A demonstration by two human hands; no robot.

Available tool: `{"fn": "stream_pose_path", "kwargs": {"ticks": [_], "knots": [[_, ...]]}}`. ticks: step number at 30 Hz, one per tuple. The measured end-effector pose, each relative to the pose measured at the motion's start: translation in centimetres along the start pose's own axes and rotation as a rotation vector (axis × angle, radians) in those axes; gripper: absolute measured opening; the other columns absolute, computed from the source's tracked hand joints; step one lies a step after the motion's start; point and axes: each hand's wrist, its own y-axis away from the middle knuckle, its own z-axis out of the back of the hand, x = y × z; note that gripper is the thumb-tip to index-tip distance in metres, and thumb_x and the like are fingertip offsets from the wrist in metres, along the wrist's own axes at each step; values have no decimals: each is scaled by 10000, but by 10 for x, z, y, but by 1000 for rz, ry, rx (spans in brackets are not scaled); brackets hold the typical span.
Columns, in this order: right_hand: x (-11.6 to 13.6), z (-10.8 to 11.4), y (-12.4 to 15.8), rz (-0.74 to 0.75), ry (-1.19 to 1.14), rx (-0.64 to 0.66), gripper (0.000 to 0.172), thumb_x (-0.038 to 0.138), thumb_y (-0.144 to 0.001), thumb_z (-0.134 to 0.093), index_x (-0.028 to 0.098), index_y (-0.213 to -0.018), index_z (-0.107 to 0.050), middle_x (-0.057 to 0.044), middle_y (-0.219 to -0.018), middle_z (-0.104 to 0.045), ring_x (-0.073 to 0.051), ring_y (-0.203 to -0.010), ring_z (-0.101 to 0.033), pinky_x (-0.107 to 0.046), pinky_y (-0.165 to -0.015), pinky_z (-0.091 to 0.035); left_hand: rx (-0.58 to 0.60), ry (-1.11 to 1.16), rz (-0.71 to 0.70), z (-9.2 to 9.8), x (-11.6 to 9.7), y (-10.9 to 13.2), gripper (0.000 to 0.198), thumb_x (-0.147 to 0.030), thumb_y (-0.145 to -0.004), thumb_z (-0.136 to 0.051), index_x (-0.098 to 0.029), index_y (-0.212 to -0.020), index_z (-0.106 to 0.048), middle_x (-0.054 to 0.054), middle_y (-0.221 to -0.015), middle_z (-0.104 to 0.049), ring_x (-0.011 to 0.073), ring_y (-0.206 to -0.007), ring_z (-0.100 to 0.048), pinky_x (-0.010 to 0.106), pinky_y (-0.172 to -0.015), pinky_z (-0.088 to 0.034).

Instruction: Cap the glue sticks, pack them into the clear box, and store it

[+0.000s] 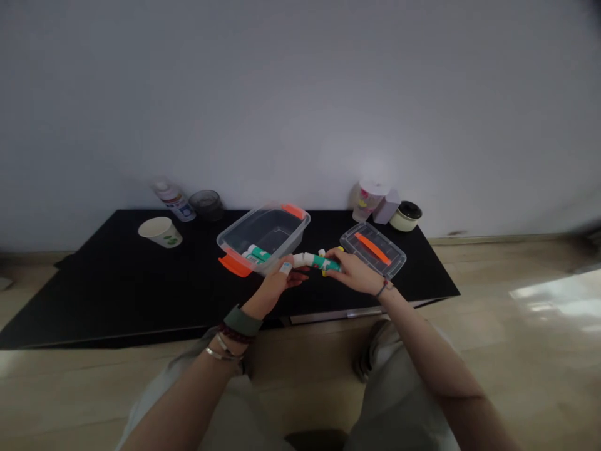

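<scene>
Both hands meet over the front edge of a low black table (94, 288). My right hand (357, 272) is closed round a green and white tube (323, 262). My left hand (277, 282) pinches the tube's white end, fingers closed on it. Just behind the left hand stands a clear plastic box (286, 222) with orange latches. Inside the box lies another green and white tube (256, 254). The box's clear lid (394, 257), with an orange handle, lies flat to the right of my right hand.
A paper cup (160, 232), a spray bottle (173, 200) and a dark glass jar (206, 203) stand at the back left. At the back right are a lidded cup (369, 199), a small box (387, 207) and a round jar (406, 216). A wall rises behind the table.
</scene>
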Motion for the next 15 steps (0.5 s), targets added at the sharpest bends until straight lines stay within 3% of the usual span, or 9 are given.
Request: {"fn": "stream_pose_path", "kwargs": {"ticks": [6,11,15], "knots": [[0,-25,-2,112,216,7,359,140,-881,-600,170,-1235,-551,-114,-1189,-631,-217,-1122,-587,-361,-974,-463,73,-186,-53,3,7,-1,404,-576,-795,-674,-186,-899,-653,58,-794,-701,206,-726,-676,334,-712,-520],[12,-40,-2,-106,483,154,273,376,-951,-572,185,-1144,-595,-112,-1064,-701,-238,-983,-664,-319,-809,-493,182,-318,-75,3,23,-1,357,-546,-830,-634,-217,-964,-674,64,-875,-717,235,-816,-684,353,-748,-518],[28,-45,-1,-168,523,222,308,384,-952,-545,221,-1212,-568,-79,-1076,-723,-230,-946,-700,-281,-729,-477,69,-339,-215,0,30,-4,470,-591,-864,-546,-190,-1066,-688,105,-1112,-701,280,-1074,-634,424,-945,-492]]}}
